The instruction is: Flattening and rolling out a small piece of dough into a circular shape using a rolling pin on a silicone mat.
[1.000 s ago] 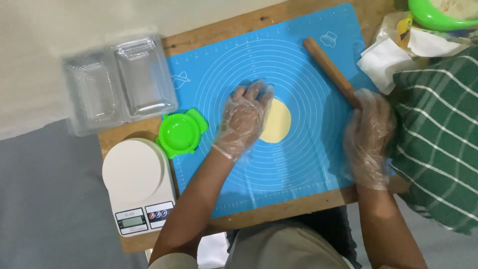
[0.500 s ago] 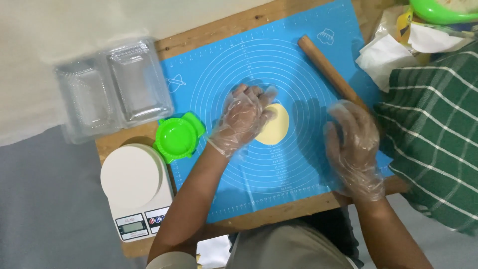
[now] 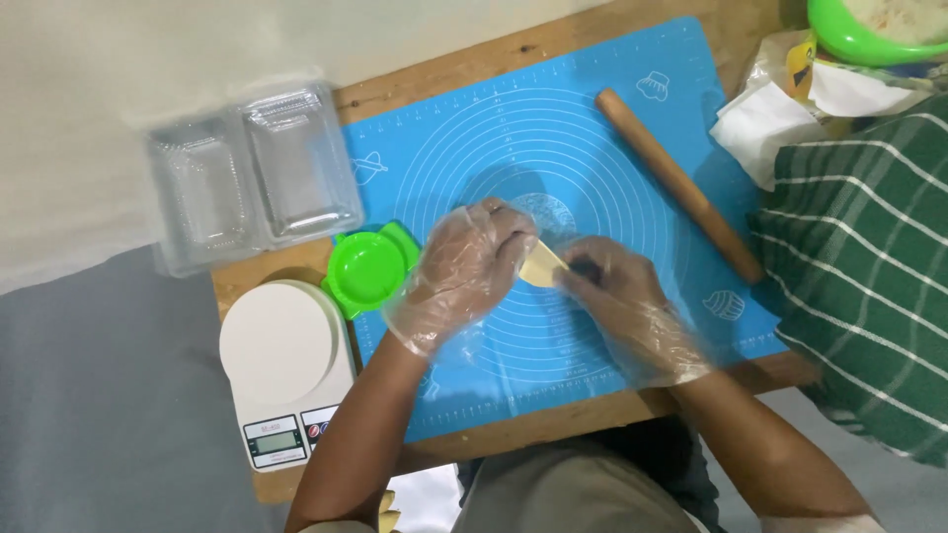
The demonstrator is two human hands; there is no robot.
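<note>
- A small pale piece of dough (image 3: pixel 542 266) is held between both hands near the middle of the blue mat (image 3: pixel 602 148); only a wedge of it is seen, the rest being covered by the fingers.
- The left hand (image 3: pixel 464 271), in a clear plastic glove, is closed over the dough from its 9 o'clock side, fingers curled onto it.
- The right hand (image 3: pixel 622 306), gloved likewise, is pinched onto the dough's edge from the 3 o'clock side, fingertips touching it.
- The mat is spread on a wooden bench (image 3: pixel 553 419), and its printed rings are centred just beyond the hands.
- A wooden rolling pin (image 3: pixel 676 183) is laid slantwise on the mat at 2 o'clock from the dough, apart from both hands.
- A round green press (image 3: pixel 370 266) is set at the mat's left edge, at 9 o'clock from the dough, just beside the left hand.
- A white kitchen scale (image 3: pixel 281 360) is placed at 8 o'clock, touching or nearly touching the press.
- A clear plastic clamshell box (image 3: pixel 252 178) is lying open at 10 o'clock, overhanging the bench's far left corner.
- A green striped cloth (image 3: pixel 869 296) is seen at 3 o'clock, with white paper (image 3: pixel 765 123) and a green bowl (image 3: pixel 869 30) beyond it at 1 o'clock.
</note>
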